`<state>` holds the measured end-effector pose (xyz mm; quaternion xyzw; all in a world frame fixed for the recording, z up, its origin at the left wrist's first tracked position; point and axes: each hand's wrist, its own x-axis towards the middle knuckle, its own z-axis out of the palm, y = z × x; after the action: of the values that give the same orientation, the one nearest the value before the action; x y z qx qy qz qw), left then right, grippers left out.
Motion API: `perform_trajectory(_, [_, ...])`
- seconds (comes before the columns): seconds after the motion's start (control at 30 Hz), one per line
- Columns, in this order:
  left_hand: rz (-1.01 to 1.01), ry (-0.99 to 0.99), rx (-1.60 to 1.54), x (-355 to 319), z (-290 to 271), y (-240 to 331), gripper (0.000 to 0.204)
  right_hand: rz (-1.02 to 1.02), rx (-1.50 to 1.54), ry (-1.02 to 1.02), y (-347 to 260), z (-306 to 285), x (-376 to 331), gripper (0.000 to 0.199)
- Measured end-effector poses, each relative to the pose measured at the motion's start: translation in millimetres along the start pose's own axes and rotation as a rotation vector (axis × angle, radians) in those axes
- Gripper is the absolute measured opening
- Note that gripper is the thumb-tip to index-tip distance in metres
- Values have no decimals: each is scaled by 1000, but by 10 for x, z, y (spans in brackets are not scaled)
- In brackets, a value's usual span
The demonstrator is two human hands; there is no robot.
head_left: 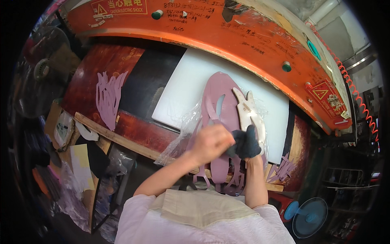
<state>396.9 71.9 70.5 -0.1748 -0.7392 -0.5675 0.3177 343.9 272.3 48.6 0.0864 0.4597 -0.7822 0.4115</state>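
A pink sheet (224,83) with cut-out openings lies on a white board (187,81), and its cut strips hang over the near edge. On the sheet's right side rests a pale, forked flat piece (246,109), which looks like a cutting die, its prongs toward the far side. My right hand (247,144), in a dark glove, is closed at the near end of this piece. Bare and curled up, my left hand (213,140) is over the sheet just left of the glove. Whatever is in its fingers is hidden.
An orange machine beam (195,30) spans the far side. Crumpled clear film (180,132) lies around the sheet. Pink offcuts (107,97) lie at left, with more scraps (282,170) at right. A wooden strip (138,144) edges the table. A blue fan (310,217) stands lower right.
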Motion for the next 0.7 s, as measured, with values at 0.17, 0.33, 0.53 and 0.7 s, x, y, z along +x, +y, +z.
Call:
perform_trajectory(0.17, [146, -218, 89, -205, 95, 114, 15, -524, -840, 88, 422, -119, 253, 28])
perform_trajectory(0.33, [-481, 143, -476, -91, -416, -471, 18, -158, -843, 215, 369, 195, 137, 21])
perform_trajectory(0.53, [-998, -114, -323, 338, -400, -1463, 30, -239, -786, 257, 321, 488, 27, 25])
perform_trajectory(0.7, [-906, -276, -582, 408, -203, -1657, 26, -245, -789, 393, 269, 283, -24, 31])
